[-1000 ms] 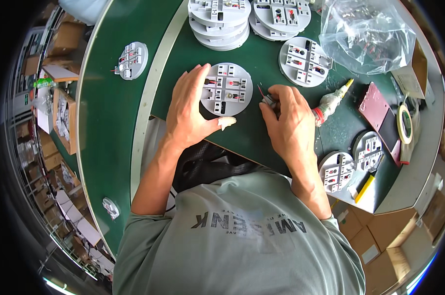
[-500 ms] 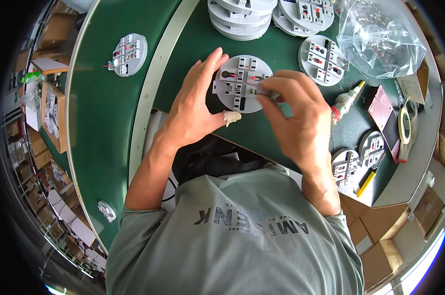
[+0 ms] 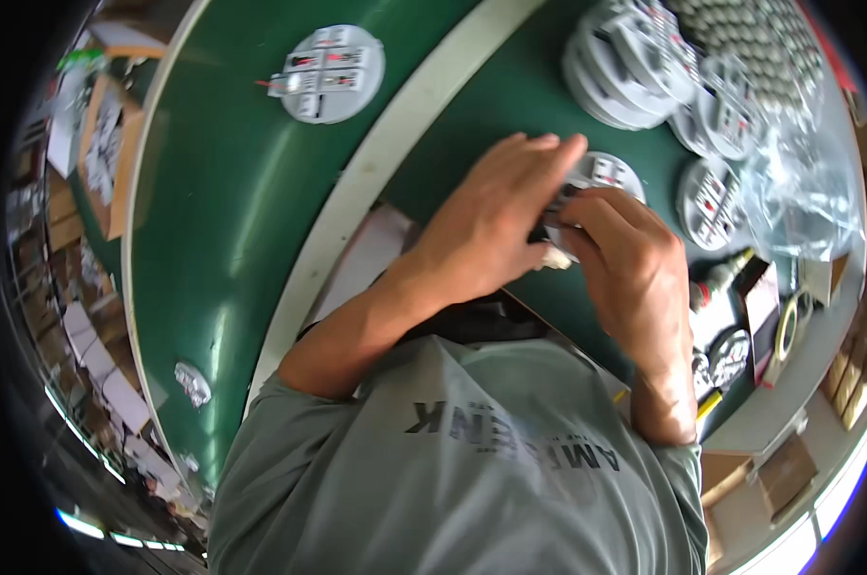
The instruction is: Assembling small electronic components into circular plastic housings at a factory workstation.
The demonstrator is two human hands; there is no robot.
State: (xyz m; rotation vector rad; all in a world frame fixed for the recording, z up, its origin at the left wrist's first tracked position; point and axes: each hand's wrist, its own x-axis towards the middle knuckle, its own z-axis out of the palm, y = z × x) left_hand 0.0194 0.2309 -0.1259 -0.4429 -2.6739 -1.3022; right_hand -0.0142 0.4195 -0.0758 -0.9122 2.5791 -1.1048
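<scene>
A round light-grey plastic disc [image 3: 617,171] with small raised fittings lies on the green bench, its left and near parts hidden by both hands. My left hand [image 3: 491,225] rests along its left side, fingers stretched out, with a pale wrapping on the thumb tip by the near edge. Over the disc, my right hand [image 3: 635,254] has thumb and forefinger pinched together. What sits between those fingertips is hidden and blurred. Another fitted disc [image 3: 709,203] lies to the right, and a stack of such discs [image 3: 616,91] rises beyond.
A clear plastic bag [image 3: 802,196] lies at the right. Nearer are a taped-handle tool [image 3: 721,280], a tape roll [image 3: 788,324] and a yellow-handled tool [image 3: 709,403]. A pale rail [image 3: 342,196] separates the bench from a green strip bearing another disc [image 3: 362,77].
The view has swung, shifting the bench toward the right of the picture. My left hand has come closer against the disc; my right hand stays pinched over it, now further toward its left.
</scene>
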